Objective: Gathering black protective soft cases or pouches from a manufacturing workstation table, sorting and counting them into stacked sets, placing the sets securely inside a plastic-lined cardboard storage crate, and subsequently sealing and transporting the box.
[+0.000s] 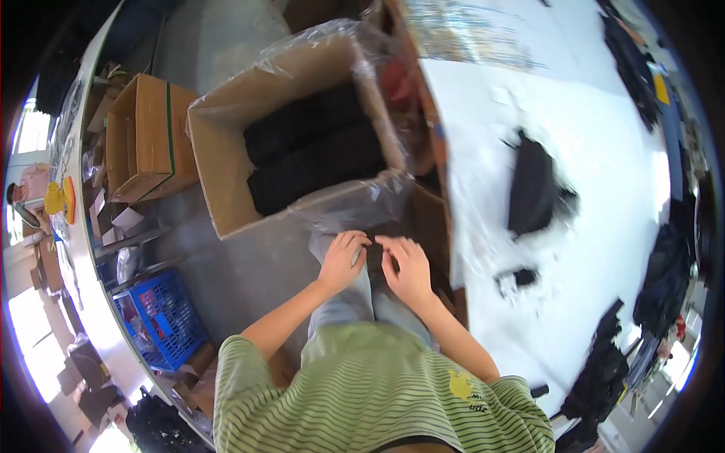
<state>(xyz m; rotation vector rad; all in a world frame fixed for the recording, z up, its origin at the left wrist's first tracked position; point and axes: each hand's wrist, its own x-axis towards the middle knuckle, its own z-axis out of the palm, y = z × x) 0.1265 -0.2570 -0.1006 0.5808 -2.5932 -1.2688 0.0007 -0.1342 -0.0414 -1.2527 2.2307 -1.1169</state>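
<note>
In front of my body, both hands hover close together over my legs with their fingertips nearly meeting. My left hand [343, 260] is loosely curved, thumb apart from the fingers, and nothing shows in it. Likewise bent and empty-looking, my right hand [406, 266] has its thumb held away from the fingers. Just beyond them stands a large cardboard box [219, 166], lined with a clear plastic bag [370, 198] folded over its rim. Inside lie stacks of folded black cloth [317, 151], side by side.
To my right runs a white-covered table [491, 189] bearing a black cloth piece [532, 185] and dark garments [664, 279] along its far side. At left are another cardboard box [170, 140], a blue plastic crate [170, 321] and a long white bench [94, 287]. Another person [34, 185] is far left.
</note>
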